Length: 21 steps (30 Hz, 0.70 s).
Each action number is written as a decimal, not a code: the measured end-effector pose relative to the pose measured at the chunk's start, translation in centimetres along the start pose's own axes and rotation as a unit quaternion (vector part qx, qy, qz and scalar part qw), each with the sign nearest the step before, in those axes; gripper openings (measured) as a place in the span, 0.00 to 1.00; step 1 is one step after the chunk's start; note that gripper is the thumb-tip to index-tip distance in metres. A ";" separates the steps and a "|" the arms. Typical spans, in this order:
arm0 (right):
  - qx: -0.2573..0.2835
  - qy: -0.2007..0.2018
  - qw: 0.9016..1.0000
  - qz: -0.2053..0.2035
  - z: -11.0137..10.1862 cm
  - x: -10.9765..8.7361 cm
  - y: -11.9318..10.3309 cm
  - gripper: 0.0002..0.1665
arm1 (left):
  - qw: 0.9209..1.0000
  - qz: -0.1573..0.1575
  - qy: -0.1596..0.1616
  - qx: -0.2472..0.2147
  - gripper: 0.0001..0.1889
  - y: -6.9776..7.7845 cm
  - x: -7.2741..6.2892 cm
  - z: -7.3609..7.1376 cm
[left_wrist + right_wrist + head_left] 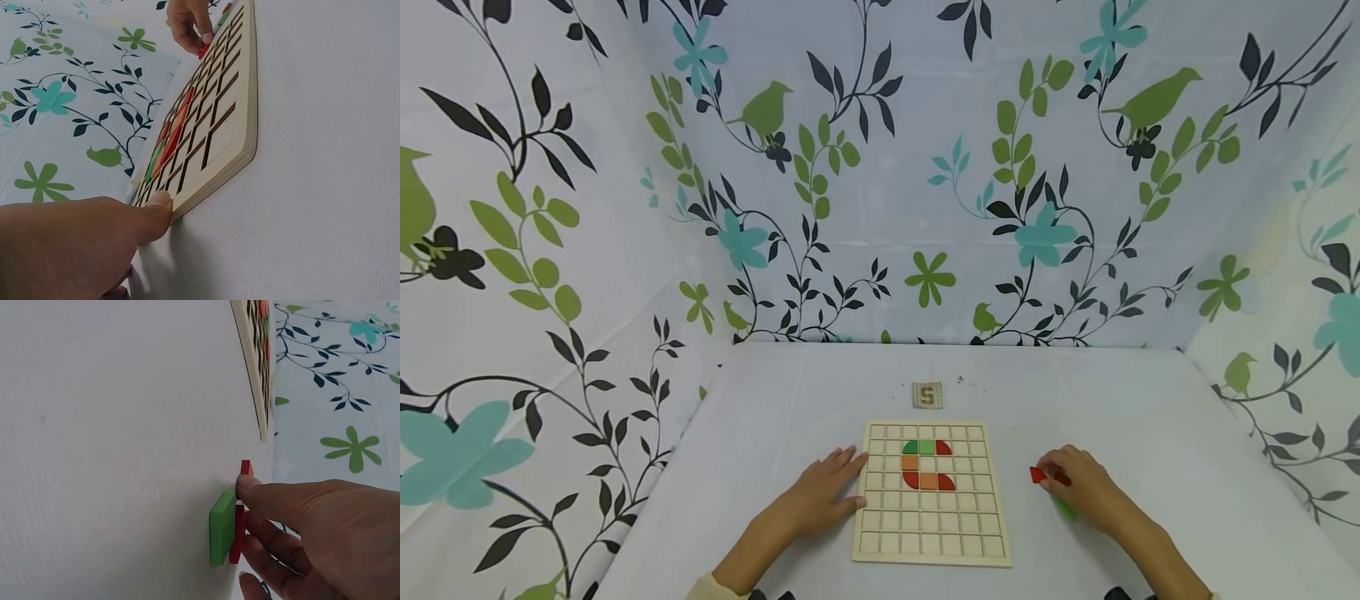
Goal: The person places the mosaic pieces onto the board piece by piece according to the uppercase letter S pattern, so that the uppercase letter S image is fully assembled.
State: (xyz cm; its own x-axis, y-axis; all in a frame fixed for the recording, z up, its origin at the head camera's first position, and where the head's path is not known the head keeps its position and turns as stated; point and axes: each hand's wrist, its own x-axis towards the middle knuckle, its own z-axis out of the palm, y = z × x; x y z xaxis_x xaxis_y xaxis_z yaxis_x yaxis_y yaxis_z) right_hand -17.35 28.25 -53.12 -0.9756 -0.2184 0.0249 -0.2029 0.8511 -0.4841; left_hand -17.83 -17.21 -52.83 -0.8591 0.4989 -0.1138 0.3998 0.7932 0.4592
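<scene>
Resting on the white tabletop (805, 383), the wooden grid board (929, 522) lay between my two hands.
My left hand (829, 496), fingers relaxed and spread, only touched the board's left edge; my right hand (1082, 487), curled, pinched a small red piece (246, 467) well right of it. Coloured tiles (911, 462) made a C in the upper cells, an S card (927, 395) lay just beyond, and a green piece (221, 531) sat by my right fingers.

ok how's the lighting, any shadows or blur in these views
Head: fairly even light, S tile slightly soft; left wrist: board steeply foreshortened, soft shadow beneath left hand; right wrist: greyish light, faint shadow near green piece, no strong glare.
</scene>
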 end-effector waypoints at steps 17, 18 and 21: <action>0.017 -0.053 0.997 0.059 -1.3 -3.5 -0.5 0.18 | 1.000 0.002 0.002 0.001 0.38 -0.1 -0.1 0.1; 0.015 -0.044 0.998 0.051 -1.1 -3.6 -0.5 0.17 | 1.000 0.002 0.003 0.001 0.38 -0.1 -0.1 0.1; 0.014 -0.016 0.999 0.029 -0.6 -3.9 -0.5 0.14 | 1.000 0.002 0.008 0.005 0.38 0.0 0.0 0.2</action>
State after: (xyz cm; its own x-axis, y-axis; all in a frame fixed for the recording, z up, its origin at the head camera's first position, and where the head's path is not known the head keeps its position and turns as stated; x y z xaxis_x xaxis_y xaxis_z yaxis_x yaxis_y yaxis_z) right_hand -13.50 28.93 -52.45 -0.9821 -0.1857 -0.0316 -0.1441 0.8490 -0.5084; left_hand -17.72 -17.16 -53.00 -0.8627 0.4963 -0.0973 0.4062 0.7945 0.4513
